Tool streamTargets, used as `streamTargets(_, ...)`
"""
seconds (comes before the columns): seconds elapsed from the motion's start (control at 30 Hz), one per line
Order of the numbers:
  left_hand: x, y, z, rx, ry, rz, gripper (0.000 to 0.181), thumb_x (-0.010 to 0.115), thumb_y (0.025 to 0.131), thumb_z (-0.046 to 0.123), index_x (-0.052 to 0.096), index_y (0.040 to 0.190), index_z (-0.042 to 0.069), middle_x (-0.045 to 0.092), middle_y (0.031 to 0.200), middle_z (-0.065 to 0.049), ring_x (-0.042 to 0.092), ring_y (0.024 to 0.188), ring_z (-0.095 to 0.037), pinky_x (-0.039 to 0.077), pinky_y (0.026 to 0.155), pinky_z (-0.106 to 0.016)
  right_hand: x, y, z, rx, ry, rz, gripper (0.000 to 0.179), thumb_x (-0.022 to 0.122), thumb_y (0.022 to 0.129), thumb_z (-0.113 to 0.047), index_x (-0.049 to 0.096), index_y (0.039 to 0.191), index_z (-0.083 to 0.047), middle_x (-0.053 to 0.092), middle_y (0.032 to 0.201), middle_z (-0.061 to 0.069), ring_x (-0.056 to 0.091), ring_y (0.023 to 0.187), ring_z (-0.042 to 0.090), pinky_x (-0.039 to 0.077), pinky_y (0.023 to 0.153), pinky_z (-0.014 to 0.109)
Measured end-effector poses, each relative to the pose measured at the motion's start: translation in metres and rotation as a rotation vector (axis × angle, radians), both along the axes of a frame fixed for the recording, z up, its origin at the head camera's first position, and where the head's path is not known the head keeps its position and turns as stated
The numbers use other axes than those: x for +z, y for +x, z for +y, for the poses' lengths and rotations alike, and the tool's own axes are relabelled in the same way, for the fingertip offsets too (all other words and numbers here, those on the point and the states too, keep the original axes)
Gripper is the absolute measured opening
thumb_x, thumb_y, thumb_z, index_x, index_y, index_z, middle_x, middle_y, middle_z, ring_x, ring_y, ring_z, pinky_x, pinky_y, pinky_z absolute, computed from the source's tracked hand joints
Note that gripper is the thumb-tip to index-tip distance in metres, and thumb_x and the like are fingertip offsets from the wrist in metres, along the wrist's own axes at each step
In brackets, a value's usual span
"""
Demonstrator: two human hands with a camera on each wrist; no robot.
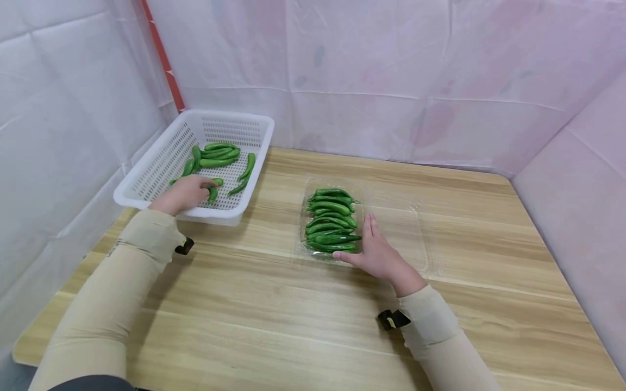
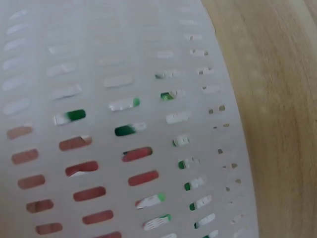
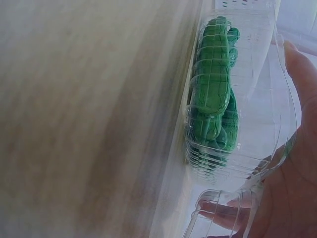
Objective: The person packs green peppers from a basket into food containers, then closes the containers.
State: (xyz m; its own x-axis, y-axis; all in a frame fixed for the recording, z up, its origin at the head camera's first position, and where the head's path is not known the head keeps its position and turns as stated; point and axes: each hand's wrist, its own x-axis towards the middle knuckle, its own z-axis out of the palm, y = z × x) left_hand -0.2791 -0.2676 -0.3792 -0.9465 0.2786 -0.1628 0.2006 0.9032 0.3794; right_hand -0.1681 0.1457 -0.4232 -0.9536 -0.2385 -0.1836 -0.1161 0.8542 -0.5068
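My left hand (image 1: 185, 193) reaches over the near wall into a white perforated basket (image 1: 268, 126). Its fingers touch a green chili pepper (image 1: 213, 195) on the basket floor; whether they pinch it is hidden. Through the slots in the left wrist view, skin and bits of green pepper show. On the table, a clear plastic clamshell box (image 1: 304, 190) holds a row of several green chili peppers (image 1: 332, 207). Against its near right corner rests my right hand (image 1: 376, 255), thumb along the near side and straight fingers along the right side.
More green chili peppers (image 1: 220, 153) lie in the basket, at the table's far left. The box's clear lid (image 1: 401, 228) lies folded flat to the right. Pale cloth walls (image 1: 362, 81) stand around the wooden table (image 1: 274, 320).
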Motion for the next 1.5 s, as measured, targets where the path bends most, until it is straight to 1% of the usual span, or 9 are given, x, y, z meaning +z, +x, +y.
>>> streamTargets(0.17, 0.001, 0.005, 0.002, 0.110, 0.139, 0.147, 0.031, 0.048, 0.094, 0.006, 0.056, 0.124, 0.001, 0.057, 0.114, -0.025, 0.053, 0.101, -0.037, 0.042, 0.084, -0.050, 0.001, 0.002, 0.001, 0.000, 0.007, 0.001, 0.123, 0.056, 0.075, -0.071, -0.010, 0.143, 0.007, -0.014, 0.150, 0.025, -0.001, 0.137, 0.042, 0.017, 0.107, 0.054)
streamTargets(0.3, 0.001, 0.009, 0.004, 0.139, 0.197, 0.324, 0.029, 0.056, 0.093, 0.010, 0.058, 0.119, -0.002, 0.055, 0.113, -0.024, 0.051, 0.103, -0.038, 0.040, 0.087, -0.052, 0.001, 0.003, 0.002, 0.001, 0.004, 0.006, 0.123, 0.056, 0.075, -0.071, -0.010, 0.143, 0.007, -0.014, 0.150, 0.026, -0.001, 0.137, 0.042, 0.017, 0.107, 0.054)
streamTargets(0.4, 0.003, 0.011, 0.008, 0.157, 0.223, 0.441, 0.031, 0.055, 0.093, 0.010, 0.055, 0.119, -0.007, 0.051, 0.116, -0.024, 0.048, 0.105, -0.039, 0.038, 0.090, -0.053, 0.001, 0.003, 0.002, 0.000, -0.002, 0.006, 0.122, 0.058, 0.076, -0.068, -0.010, 0.143, 0.007, -0.014, 0.150, 0.026, -0.001, 0.137, 0.042, 0.017, 0.107, 0.054)
streamTargets(0.47, 0.005, 0.014, 0.011, 0.169, 0.239, 0.487, 0.031, 0.052, 0.094, 0.009, 0.053, 0.121, -0.008, 0.051, 0.117, -0.024, 0.049, 0.106, -0.040, 0.038, 0.092, -0.053, 0.001, 0.003, 0.002, 0.000, -0.002, 0.004, 0.121, 0.058, 0.076, -0.068, -0.010, 0.143, 0.007, -0.014, 0.150, 0.025, -0.001, 0.137, 0.042, 0.017, 0.107, 0.053)
streamTargets(0.57, 0.011, 0.018, 0.018, 0.149, 0.248, 0.544, 0.028, 0.049, 0.096, 0.007, 0.051, 0.119, -0.008, 0.054, 0.114, -0.025, 0.051, 0.104, -0.040, 0.040, 0.091, -0.052, 0.001, 0.004, 0.002, -0.001, 0.000, -0.002, 0.122, 0.058, 0.076, -0.069, -0.011, 0.143, 0.006, -0.013, 0.150, 0.025, -0.001, 0.137, 0.042, 0.017, 0.107, 0.053)
streamTargets(0.8, 0.036, 0.032, 0.048, 0.030, 0.259, 0.641, 0.029, 0.046, 0.098, 0.011, 0.051, 0.119, -0.008, 0.056, 0.107, -0.022, 0.055, 0.096, -0.034, 0.046, 0.083, -0.047, 0.003, 0.005, 0.004, -0.009, -0.001, -0.003, 0.122, 0.058, 0.076, -0.068, -0.011, 0.143, 0.006, -0.014, 0.150, 0.025, 0.000, 0.137, 0.042, 0.018, 0.106, 0.054)
streamTargets(0.97, 0.050, 0.044, 0.072, -0.086, 0.230, 0.633, 0.031, 0.046, 0.098, 0.013, 0.051, 0.120, -0.009, 0.056, 0.106, -0.021, 0.055, 0.092, -0.032, 0.047, 0.079, -0.045, 0.004, 0.005, 0.003, -0.014, -0.006, -0.009, 0.121, 0.058, 0.076, -0.068, -0.011, 0.144, 0.005, -0.015, 0.150, 0.024, -0.001, 0.137, 0.041, 0.018, 0.107, 0.054)
streamTargets(1.2, 0.050, 0.058, 0.104, -0.214, 0.224, 0.624, 0.025, 0.047, 0.098, 0.012, 0.053, 0.116, -0.005, 0.055, 0.096, -0.014, 0.053, 0.081, -0.025, 0.048, 0.071, -0.040, 0.005, 0.005, 0.001, -0.013, 0.004, -0.012, 0.120, 0.058, 0.077, -0.068, -0.012, 0.144, 0.003, -0.015, 0.150, 0.022, -0.001, 0.137, 0.040, 0.019, 0.107, 0.053)
streamTargets(1.5, 0.045, 0.066, 0.142, -0.351, 0.233, 0.641, 0.025, 0.050, 0.097, 0.011, 0.055, 0.116, -0.004, 0.059, 0.108, -0.015, 0.058, 0.094, -0.025, 0.049, 0.078, -0.038, 0.008, 0.005, 0.000, -0.012, 0.008, -0.020, 0.120, 0.058, 0.077, -0.067, -0.012, 0.144, 0.004, -0.016, 0.150, 0.022, -0.001, 0.137, 0.040, 0.019, 0.106, 0.053)
